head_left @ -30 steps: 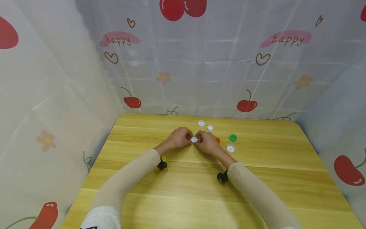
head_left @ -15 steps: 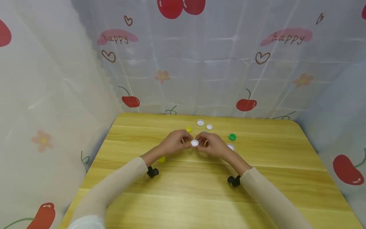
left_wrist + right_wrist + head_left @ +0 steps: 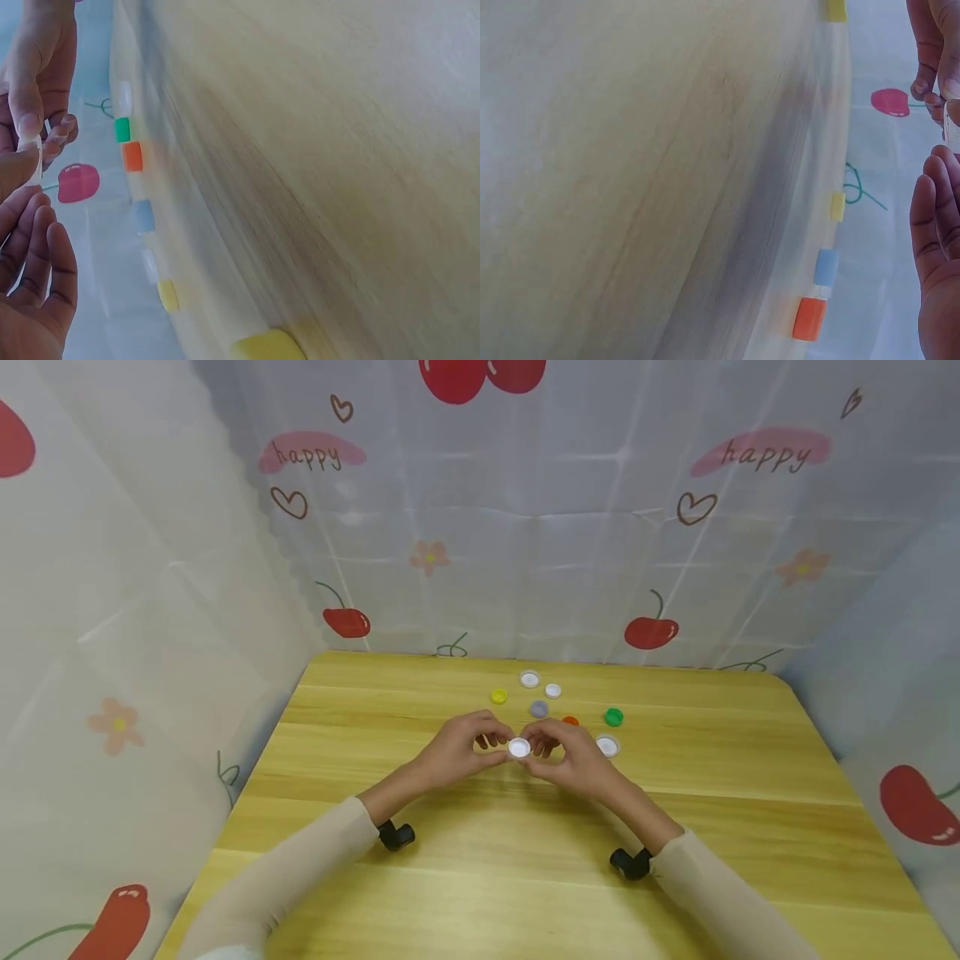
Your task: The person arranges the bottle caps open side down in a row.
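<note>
Between my two hands a small white bottle cap [image 3: 519, 747] is held up over the table, its hollow side toward the head camera. My left hand [image 3: 461, 750] pinches its left edge with thumb and forefinger. The thumb and forefinger of my right hand [image 3: 572, 762] pinch the opposite edge. In the left wrist view the cap [image 3: 36, 161] appears edge-on between the fingertips, partly covered by a thumb. In the right wrist view ridges show on the side of the cap [image 3: 952, 129], which is cut off by the frame.
Beyond the hands lie a yellow cap [image 3: 498, 697], a pale purple-blue cap [image 3: 539, 709], an orange cap [image 3: 570, 722], a green cap [image 3: 614, 717] and several white caps [image 3: 530, 679]. Another yellow cap [image 3: 268, 348] lies nearer the left wrist. A printed curtain [image 3: 495, 568] surrounds the wooden table [image 3: 480, 877].
Both hands have come back toward the body with the white cap, and the forearms have spread apart. The purple-blue cap has come into sight, while the nearer yellow one is now hidden in the head view.
</note>
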A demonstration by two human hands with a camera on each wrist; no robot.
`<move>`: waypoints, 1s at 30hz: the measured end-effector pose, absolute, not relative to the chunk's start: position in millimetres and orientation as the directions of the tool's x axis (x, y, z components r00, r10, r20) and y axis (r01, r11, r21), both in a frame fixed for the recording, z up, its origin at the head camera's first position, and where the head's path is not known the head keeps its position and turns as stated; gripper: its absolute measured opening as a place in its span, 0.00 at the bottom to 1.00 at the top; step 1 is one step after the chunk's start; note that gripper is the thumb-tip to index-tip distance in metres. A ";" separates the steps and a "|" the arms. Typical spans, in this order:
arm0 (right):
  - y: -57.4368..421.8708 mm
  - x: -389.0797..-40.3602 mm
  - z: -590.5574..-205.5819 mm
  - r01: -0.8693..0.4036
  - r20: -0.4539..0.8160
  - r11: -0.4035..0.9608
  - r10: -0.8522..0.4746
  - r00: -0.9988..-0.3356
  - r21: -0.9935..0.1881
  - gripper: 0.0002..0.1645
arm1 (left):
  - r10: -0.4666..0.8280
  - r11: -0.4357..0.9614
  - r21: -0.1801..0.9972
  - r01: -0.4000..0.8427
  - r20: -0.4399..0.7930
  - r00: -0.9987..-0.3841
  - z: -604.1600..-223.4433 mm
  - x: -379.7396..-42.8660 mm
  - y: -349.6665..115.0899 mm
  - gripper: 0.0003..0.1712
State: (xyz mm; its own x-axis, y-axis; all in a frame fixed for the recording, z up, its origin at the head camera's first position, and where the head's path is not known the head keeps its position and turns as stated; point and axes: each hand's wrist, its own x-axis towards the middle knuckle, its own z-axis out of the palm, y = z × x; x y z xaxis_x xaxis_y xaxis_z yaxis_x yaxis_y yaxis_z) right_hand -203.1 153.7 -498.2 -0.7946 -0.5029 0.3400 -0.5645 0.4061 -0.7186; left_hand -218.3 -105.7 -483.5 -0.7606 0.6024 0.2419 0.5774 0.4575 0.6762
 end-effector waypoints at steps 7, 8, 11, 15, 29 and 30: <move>157.1 -198.3 -499.2 -0.571 0.370 0.402 -0.475 -0.799 -0.716 0.17 | 0.558 0.323 0.898 0.298 0.074 -0.827 -491.7 -220.6 -104.6 0.12; 157.4 -198.1 -499.4 -0.581 0.381 0.398 -0.477 -0.792 -0.710 0.17 | 0.551 0.295 0.928 0.226 0.028 -0.834 -492.9 -221.6 -104.7 0.13; 157.8 -198.1 -499.3 -0.620 0.417 0.383 -0.493 -0.764 -0.685 0.18 | 0.547 0.245 0.969 0.041 -0.103 -0.831 -495.5 -224.7 -105.2 0.13; 157.4 -197.4 -497.7 -0.647 0.442 0.376 -0.502 -0.744 -0.663 0.18 | 0.553 0.217 0.970 -0.107 -0.212 -0.806 -495.0 -225.4 -105.7 0.13; 156.7 -198.0 -500.5 -0.651 0.421 0.381 -0.532 -0.735 -0.656 0.19 | 0.593 0.208 0.974 -0.090 -0.199 -0.780 -496.6 -224.8 -106.0 0.12; 156.9 -198.3 -501.0 -0.653 0.420 0.383 -0.533 -0.734 -0.654 0.19 | 0.594 0.210 0.974 -0.082 -0.194 -0.781 -497.5 -224.9 -106.1 0.12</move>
State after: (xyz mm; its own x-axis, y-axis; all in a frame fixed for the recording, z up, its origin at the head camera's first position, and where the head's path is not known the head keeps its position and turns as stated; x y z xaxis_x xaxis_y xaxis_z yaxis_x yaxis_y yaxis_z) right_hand -198.3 156.9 -501.0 -0.7339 -0.5334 0.4204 -0.6527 0.3828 -0.6538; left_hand -224.9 -106.1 -497.5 -0.7809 0.5939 -0.1936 -0.0818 0.2101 0.9743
